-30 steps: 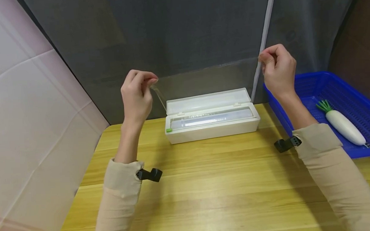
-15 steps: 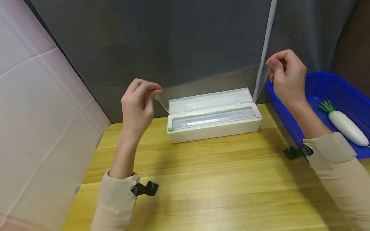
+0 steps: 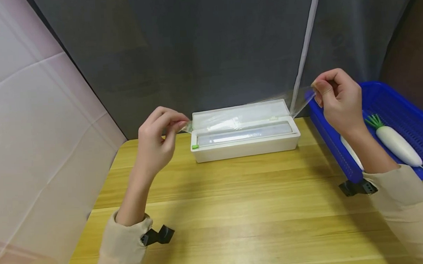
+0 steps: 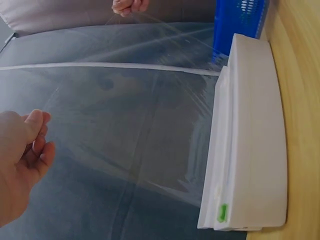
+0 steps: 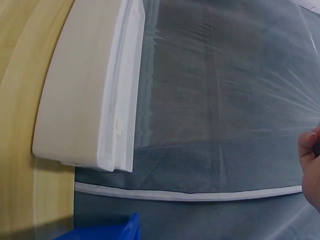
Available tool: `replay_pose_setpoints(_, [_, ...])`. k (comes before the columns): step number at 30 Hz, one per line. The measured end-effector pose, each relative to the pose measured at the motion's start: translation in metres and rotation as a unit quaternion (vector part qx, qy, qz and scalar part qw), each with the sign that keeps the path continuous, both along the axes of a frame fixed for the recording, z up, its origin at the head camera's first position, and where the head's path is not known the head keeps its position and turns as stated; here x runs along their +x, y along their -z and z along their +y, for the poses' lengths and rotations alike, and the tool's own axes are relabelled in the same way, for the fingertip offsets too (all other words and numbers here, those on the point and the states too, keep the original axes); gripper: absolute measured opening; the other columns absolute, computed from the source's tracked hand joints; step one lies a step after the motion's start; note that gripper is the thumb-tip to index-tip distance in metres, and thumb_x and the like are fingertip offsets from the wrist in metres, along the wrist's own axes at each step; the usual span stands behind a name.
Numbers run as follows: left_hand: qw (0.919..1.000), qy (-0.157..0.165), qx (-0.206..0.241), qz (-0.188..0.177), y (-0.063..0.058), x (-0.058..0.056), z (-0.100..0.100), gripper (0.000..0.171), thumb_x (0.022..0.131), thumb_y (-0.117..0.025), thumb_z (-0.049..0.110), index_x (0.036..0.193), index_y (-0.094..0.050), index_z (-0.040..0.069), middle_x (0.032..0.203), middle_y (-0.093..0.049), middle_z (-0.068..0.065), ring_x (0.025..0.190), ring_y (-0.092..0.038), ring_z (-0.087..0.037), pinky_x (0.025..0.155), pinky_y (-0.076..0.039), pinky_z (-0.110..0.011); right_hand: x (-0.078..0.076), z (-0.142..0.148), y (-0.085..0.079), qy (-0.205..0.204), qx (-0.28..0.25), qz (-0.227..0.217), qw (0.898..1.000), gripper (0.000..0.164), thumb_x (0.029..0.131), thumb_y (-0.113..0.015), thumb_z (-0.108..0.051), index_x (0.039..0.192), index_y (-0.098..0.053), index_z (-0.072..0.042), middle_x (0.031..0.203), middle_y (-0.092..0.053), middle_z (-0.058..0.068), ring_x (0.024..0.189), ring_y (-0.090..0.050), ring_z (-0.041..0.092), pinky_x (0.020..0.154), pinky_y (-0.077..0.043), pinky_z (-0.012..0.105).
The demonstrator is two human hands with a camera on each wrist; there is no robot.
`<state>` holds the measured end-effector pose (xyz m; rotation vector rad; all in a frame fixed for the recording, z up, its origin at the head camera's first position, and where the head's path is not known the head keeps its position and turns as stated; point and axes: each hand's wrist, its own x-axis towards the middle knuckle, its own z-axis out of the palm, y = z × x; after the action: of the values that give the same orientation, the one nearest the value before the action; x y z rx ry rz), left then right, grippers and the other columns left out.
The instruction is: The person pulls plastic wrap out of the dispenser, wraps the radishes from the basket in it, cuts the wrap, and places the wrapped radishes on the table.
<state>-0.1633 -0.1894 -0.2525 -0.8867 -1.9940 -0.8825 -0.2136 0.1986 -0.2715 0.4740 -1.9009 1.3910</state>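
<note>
A white cling film box (image 3: 247,149) stands on the wooden table with its lid (image 3: 238,111) tipped back and a roll (image 3: 244,134) inside. Clear cling film (image 4: 150,125) stretches from the box between both hands. My left hand (image 3: 158,139) pinches one corner of the film between thumb and fingers, left of the box. The opposite corner is pinched by my right hand (image 3: 341,100), higher up and near the blue basket. In the right wrist view only part of the right hand (image 5: 312,165) shows. At the box's left end sits a green slider (image 3: 195,147).
A blue basket (image 3: 354,174) on the right holds a white radish (image 3: 399,145) with green tops; another white item (image 3: 351,152) is partly hidden by the right forearm. Dark grey fabric (image 3: 208,50) rises behind the table (image 3: 235,209). A pale panel (image 3: 40,134) stands at left.
Both hands have come down, the right one also drifting right. The film between them has sunk from above the box to about lid height. The box stays put.
</note>
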Motion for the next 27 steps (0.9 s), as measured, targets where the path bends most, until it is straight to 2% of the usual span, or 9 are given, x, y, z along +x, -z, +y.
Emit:
replay_pose_setpoints(4, [0.9994,0.013,-0.027,-0.016,0.004,0.010,-0.004,0.011,0.088,-0.070,-0.012,0.091,-0.073,-0.001,0.089,-0.065,-0.009,0.076,-0.053,-0.017,0.066,-0.040,-0.022,0.007,0.004,0.003,-0.019,0.015,-0.014,1.000,0.010,0.101,-0.056,-0.001,0.098,-0.059,0.008,0.077,-0.056,0.004,0.059,-0.047,0.015,0.054,-0.043,0.017])
replay_pose_setpoints(11, [0.9972,0.047,-0.045,-0.038,0.014,0.025,-0.004,0.014,0.086,-0.072,-0.011,0.092,-0.073,0.001,0.092,-0.067,-0.006,0.076,-0.058,-0.015,0.068,-0.043,-0.021,0.014,0.010,0.007,-0.057,0.029,-0.019,0.998,0.008,0.100,-0.054,0.004,0.098,-0.059,0.010,0.074,-0.054,0.007,0.059,-0.047,0.017,0.054,-0.044,0.018])
replay_pose_setpoints(20, [0.9900,0.095,-0.067,-0.080,0.028,0.040,-0.001,0.018,0.084,-0.074,-0.011,0.095,-0.073,0.003,0.093,-0.068,-0.005,0.080,-0.061,-0.015,0.069,-0.046,-0.020,0.029,0.024,0.012,-0.117,0.022,-0.066,0.991,0.009,0.101,-0.054,0.004,0.095,-0.059,0.010,0.073,-0.054,0.009,0.060,-0.049,0.018,0.055,-0.046,0.018])
replay_pose_setpoints(24, [0.9849,0.106,-0.072,-0.116,0.037,0.043,-0.001,0.008,0.092,-0.071,0.000,0.096,-0.073,0.007,0.093,-0.068,-0.002,0.081,-0.062,-0.013,0.069,-0.046,-0.020,0.038,0.029,0.016,-0.109,0.063,-0.080,0.989,0.010,0.102,-0.052,0.004,0.096,-0.059,0.008,0.074,-0.055,0.007,0.061,-0.050,0.016,0.056,-0.046,0.017])
replay_pose_setpoints(27, [0.9814,0.116,-0.081,-0.130,0.044,0.046,0.001,0.011,0.091,-0.071,-0.001,0.096,-0.072,0.009,0.094,-0.067,0.000,0.081,-0.062,-0.011,0.070,-0.047,-0.019,0.042,0.032,0.019,-0.110,0.085,-0.084,0.987,0.011,0.102,-0.050,0.004,0.097,-0.059,0.008,0.075,-0.055,0.006,0.061,-0.050,0.015,0.056,-0.046,0.017])
